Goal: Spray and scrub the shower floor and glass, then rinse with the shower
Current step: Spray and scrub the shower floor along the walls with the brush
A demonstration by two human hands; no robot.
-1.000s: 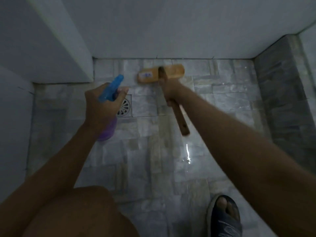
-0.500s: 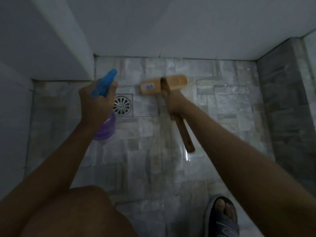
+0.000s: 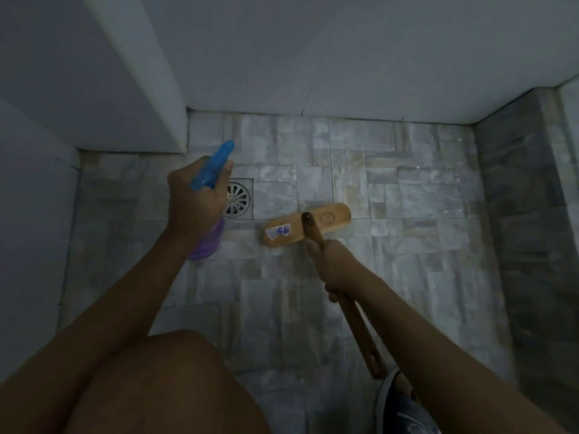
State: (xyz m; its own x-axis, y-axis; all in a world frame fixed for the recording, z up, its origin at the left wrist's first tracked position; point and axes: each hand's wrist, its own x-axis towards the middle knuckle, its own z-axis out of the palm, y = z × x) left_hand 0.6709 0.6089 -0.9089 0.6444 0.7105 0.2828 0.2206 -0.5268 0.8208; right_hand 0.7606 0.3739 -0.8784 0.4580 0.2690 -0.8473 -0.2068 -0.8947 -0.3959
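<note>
The tiled floor (image 3: 407, 189) is boxed in by white walls (image 3: 344, 57) ahead and to the left, with a darker tiled strip (image 3: 526, 214) on the right. The drain (image 3: 241, 198) sits just right of my left hand (image 3: 195, 202), which hides its left edge. A bent knee (image 3: 163, 380) fills the bottom left, and a sandal (image 3: 404, 411) peeks out under my right arm.

The bottle (image 3: 213, 170) has a blue spray head and purple liquid (image 3: 208, 245) in its lower part. My left hand is wrapped round its neck, the nozzle aimed at the far wall. My right hand (image 3: 333, 267) is clamped on the handle of the brush (image 3: 329, 219), whose head lies on the tiles right of the drain.
</note>
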